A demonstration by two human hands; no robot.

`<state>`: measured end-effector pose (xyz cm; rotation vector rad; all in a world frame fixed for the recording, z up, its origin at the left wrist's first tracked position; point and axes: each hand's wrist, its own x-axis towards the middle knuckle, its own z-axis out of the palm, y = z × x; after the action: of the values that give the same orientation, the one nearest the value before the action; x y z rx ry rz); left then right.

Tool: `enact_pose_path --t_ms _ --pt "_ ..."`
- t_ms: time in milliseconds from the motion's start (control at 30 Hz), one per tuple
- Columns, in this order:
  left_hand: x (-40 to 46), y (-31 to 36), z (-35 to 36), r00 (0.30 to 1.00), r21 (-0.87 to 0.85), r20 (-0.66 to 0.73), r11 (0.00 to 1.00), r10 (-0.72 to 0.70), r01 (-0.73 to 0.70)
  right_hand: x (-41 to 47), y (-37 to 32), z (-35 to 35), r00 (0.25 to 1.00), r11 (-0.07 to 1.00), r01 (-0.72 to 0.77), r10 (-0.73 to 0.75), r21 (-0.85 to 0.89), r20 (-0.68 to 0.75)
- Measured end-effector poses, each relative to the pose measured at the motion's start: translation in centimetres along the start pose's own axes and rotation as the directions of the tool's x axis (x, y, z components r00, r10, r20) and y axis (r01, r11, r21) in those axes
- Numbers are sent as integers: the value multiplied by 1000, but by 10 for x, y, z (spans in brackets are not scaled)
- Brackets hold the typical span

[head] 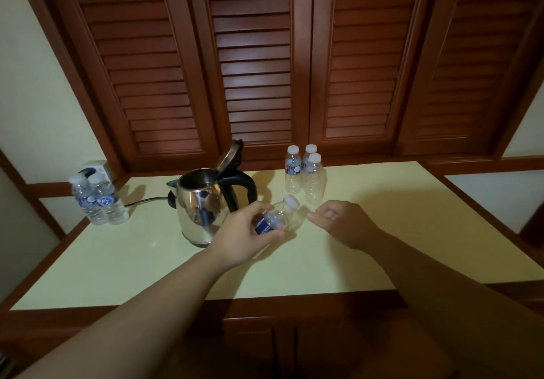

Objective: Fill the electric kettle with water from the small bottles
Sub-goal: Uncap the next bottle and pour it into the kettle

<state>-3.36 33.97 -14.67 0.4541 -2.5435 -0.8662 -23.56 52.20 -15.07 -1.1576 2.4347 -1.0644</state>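
Note:
A steel electric kettle (203, 202) with a black handle stands on the pale tabletop (382, 231), its lid tipped open. My left hand (244, 237) grips a small clear bottle (282, 216), tilted to the right with its white cap on; it looks empty. My right hand (341, 222) hovers just right of the cap, fingers loosely curled, holding nothing. Three capped bottles (306, 172) that look empty stand behind, to the right of the kettle. Two bottles holding water (98, 202) stand at the table's far left.
The kettle's black cord (144, 201) runs left to a wall socket (100, 168). Dark louvred wooden doors (265, 54) rise behind the table. Cabinet doors (282, 346) lie below the front edge.

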Motion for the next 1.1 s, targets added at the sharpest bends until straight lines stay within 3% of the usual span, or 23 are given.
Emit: enact_pose_path --t_ms 167,367,733,1100 --pt "25 4 22 992 -179 -20 977 -121 116 9 51 -4 993 982 -84 96 -168 65" --pt "68 -4 54 960 -312 -42 916 -278 252 23 78 12 995 885 -88 102 -458 7" --pt "141 -10 81 929 -329 -113 896 -351 299 30 91 22 996 869 -89 85 -486 -31" --pt "159 -7 84 909 -262 -147 902 -389 344 30 89 22 994 875 -109 107 -472 -31"
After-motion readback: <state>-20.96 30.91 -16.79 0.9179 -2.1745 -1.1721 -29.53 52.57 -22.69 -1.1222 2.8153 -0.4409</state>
